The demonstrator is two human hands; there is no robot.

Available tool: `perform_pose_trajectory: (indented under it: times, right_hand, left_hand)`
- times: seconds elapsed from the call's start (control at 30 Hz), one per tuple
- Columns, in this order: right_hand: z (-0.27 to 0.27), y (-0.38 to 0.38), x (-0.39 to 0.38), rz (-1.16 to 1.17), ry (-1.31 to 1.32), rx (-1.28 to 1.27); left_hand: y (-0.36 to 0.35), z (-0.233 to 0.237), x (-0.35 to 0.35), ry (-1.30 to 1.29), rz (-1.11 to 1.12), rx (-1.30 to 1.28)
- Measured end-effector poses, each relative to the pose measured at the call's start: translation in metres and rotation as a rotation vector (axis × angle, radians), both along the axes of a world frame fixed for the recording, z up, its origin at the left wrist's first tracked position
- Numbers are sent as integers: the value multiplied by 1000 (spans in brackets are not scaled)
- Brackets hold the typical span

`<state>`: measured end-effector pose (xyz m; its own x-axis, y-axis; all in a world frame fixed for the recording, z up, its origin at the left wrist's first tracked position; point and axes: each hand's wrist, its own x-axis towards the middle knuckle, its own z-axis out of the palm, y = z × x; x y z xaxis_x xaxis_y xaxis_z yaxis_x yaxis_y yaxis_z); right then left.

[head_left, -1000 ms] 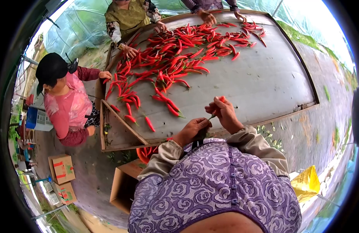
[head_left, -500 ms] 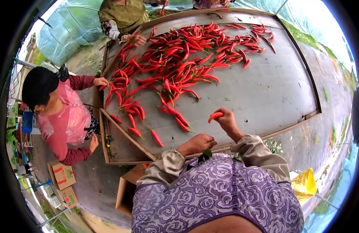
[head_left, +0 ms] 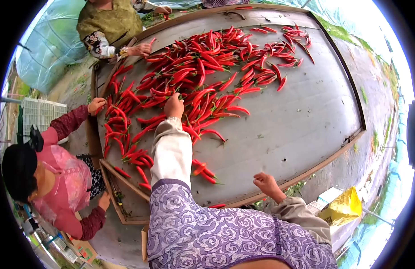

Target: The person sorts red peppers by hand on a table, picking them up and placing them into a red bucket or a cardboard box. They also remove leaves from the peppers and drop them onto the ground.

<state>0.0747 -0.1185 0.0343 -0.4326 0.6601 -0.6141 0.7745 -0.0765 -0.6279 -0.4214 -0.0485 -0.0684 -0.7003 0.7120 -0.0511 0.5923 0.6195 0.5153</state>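
Many long red chili peppers (head_left: 203, 58) with green stems lie heaped across the far and left parts of a grey-topped table (head_left: 279, 130). My left hand (head_left: 173, 106) reaches into the near side of the heap, its fingers closed at the stem end of a chili pepper; the fingertips are partly hidden. Close to the table's front edge, my right hand (head_left: 268, 184) is above the surface with fingers curled in and no pepper visible in it. A blurred orange-red pepper (head_left: 199, 169) shows to the right of my left sleeve, over a few other peppers.
A wooden rim (head_left: 301, 178) borders the table. A person in pink (head_left: 64, 179) stands at the left, one hand (head_left: 97, 106) at the edge. Another in a green vest (head_left: 111, 24) reaches over the far left corner. A yellow bag (head_left: 344, 207) stands at right.
My left hand has reached forward from the front edge into the heap. The pepper in my right hand is gone from it, and that hand has lowered toward the edge. The view has shifted.
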Motion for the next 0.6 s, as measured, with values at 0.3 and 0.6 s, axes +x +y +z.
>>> perform_pose_trajectory:
  times: [0.3, 0.6]
  right_hand:
    - [-11, -14, 43, -192, -52, -15]
    - [15, -42, 70, -92, -19, -69]
  left_hand:
    - [-32, 8, 7, -1279, 614, 864]
    - [-81, 69, 245, -1498, 367, 587]
